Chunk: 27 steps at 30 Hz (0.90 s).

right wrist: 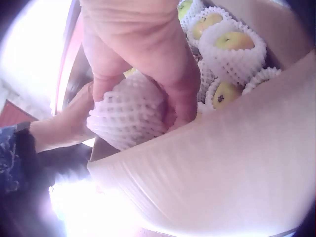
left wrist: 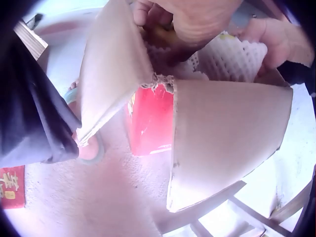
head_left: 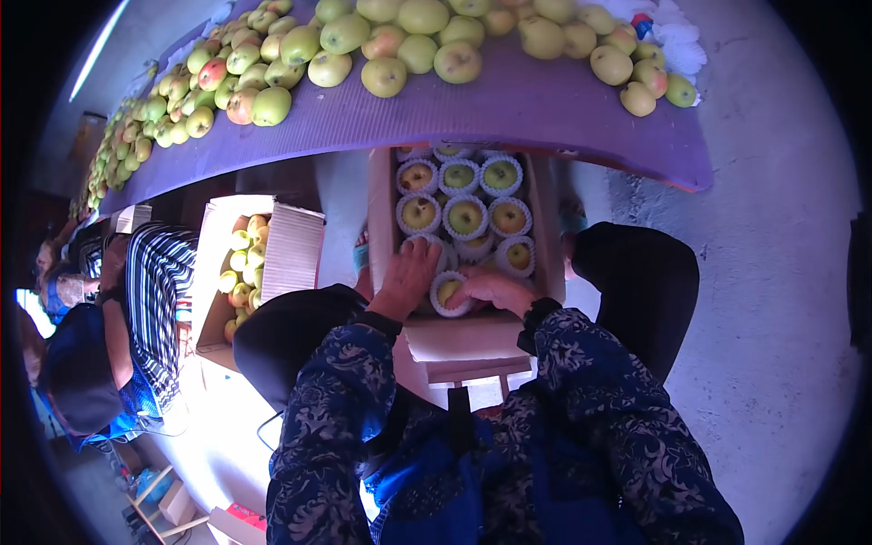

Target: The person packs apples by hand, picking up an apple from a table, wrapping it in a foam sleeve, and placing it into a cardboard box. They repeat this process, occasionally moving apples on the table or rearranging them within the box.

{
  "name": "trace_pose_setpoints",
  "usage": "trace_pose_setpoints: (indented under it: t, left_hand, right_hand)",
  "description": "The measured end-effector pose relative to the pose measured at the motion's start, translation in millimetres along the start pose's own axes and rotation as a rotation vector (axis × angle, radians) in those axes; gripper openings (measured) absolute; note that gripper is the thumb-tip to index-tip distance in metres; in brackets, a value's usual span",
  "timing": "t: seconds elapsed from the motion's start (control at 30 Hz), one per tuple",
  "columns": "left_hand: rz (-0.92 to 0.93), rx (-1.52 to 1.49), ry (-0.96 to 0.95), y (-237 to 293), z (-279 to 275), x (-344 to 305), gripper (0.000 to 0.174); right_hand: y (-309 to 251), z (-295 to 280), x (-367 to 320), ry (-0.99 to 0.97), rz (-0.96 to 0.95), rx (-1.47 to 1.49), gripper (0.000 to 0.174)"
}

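Observation:
In the head view, foam-netted apples (head_left: 465,217) stand in rows in an open cardboard box (head_left: 382,195). My right hand (head_left: 498,289) grips a netted apple (head_left: 447,292) at the box's near end; the right wrist view shows thumb and fingers around its white net (right wrist: 129,113). My left hand (head_left: 407,277) reaches into the near left corner. From the left wrist, the left hand (left wrist: 202,22) has its thumb and fingers on either side of a yellowish apple (left wrist: 163,35), partly hidden by the hand and the box flap. The right hand's netted apple (left wrist: 234,58) is close beside it.
Loose apples (head_left: 418,53) cover a purple ridged surface (head_left: 436,118) beyond the box. To the left stands another carton (head_left: 296,238) holding apples, with a person in striped clothing (head_left: 162,300) beside it. Box flaps (left wrist: 227,133) stick out at the near end.

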State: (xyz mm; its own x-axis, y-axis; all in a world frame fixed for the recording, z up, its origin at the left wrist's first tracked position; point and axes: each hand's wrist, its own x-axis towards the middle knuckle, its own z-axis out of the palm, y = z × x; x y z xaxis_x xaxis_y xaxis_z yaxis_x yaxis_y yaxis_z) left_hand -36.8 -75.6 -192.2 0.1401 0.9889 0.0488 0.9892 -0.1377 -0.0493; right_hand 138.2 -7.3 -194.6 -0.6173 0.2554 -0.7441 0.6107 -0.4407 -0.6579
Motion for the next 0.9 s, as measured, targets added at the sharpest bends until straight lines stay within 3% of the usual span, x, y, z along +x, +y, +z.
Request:
trace_pose_setpoints:
  t: [0.13, 0.33, 0.43, 0.53, 0.63, 0.9]
  left_hand:
    - [0.007, -0.085, -0.013, -5, -6, 2, 0.023]
    - [0.045, -0.087, 0.05, -9, -8, 6, 0.022]
    - [0.042, -0.109, 0.007, -11, -9, 7, 0.024]
    - [0.043, -0.117, -0.032, -12, -11, 9, 0.027]
    - [0.052, -0.089, -0.009, -12, -10, 9, 0.028]
    - [0.051, -0.038, 0.027, -12, -8, 8, 0.028]
  right_hand:
    - [-14, 6, -5, -0.019, 0.011, -0.13, 0.056]
    - [-18, 21, 2, 0.014, 0.036, -0.062, 0.063]
    - [-26, 33, -5, 0.015, -0.013, -0.035, 0.072]
    - [-3, 47, 23, 0.136, -0.158, -0.055, 0.075]
    - [-6, 52, 36, 0.156, -0.099, -0.208, 0.076]
    - [-2, 61, 24, 0.273, -0.26, -0.294, 0.076]
